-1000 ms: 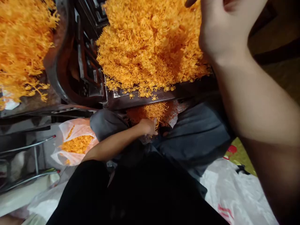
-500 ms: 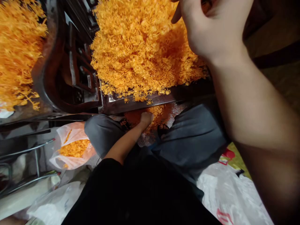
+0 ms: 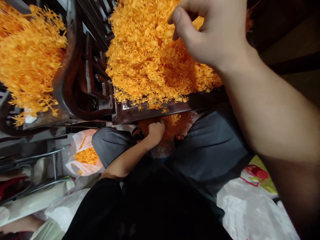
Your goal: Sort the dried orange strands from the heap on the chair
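Note:
A big heap of orange, many-legged plastic-looking pieces [image 3: 147, 56] lies on a dark carved wooden seat [image 3: 152, 115]. Over its right side is my right hand [image 3: 215, 33], fingers curled, thumb tip close against the index finger; anything pinched there is hidden. Low between my knees, under the seat's front edge, my left hand [image 3: 156, 131] is closed into a loose fist. Beside its fingertips shows a small clump of the same orange pieces [image 3: 173, 119], over a shadowed reddish-orange mass. What the left fingers hold, if anything, I cannot make out.
Left of the seat's curved armrest [image 3: 61, 80], another orange heap [image 3: 32, 60] rests on dark wood. A pale plastic bag [image 3: 72, 166] with orange bits stands by my left knee. Whitish plastic [image 3: 247, 206] and a red-capped container [image 3: 258, 172] are at the right. Another person's arm [image 3: 22, 224] shows lower left.
The view has shifted, so the heaps and seat sit further right. My right hand has moved left over the heap, its thumb now visible. My left hand stays low between the knees.

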Demonstrator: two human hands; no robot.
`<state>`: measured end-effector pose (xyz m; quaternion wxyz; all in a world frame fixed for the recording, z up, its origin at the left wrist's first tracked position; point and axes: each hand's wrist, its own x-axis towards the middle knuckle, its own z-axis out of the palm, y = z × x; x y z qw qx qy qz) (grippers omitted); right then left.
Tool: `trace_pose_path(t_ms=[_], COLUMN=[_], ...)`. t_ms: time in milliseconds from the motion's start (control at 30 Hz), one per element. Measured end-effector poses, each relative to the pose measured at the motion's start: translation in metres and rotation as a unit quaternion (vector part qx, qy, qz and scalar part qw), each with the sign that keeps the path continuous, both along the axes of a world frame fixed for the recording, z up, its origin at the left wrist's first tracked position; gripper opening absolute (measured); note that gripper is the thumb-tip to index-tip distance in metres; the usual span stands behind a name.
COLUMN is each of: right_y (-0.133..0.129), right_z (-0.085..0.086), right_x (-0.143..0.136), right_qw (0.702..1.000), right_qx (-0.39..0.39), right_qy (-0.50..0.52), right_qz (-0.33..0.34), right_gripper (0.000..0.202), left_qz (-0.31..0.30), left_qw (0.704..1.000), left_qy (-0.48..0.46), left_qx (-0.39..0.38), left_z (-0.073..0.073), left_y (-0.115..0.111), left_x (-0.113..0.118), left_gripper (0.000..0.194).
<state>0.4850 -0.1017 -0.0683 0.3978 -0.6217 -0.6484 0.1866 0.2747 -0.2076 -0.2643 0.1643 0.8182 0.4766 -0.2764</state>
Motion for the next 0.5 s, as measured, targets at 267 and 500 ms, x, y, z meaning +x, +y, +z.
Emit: trace_pose_path(t_ms=[267,500], right_y=[0.036,0.043], right_z=[-0.028,-0.029], right_x=[0.002,0.001], right_qw=[0.963,0.967], right_qx=[0.246,0.234], right_qy=[-0.109,-0.092], right_qz=[0.011,-0.050], right_gripper=[0.065,0.060], left_qz=[-0.181,-0.419], left_qw=[0.938,0.882], left_qy=[-0.221,-0.191], left_qx=[0.194,0.105], left_z=[0.069,0.052], left_y=[0.045,0.129], left_x=[-0.001,0.025], left_gripper=[0.057,0.059])
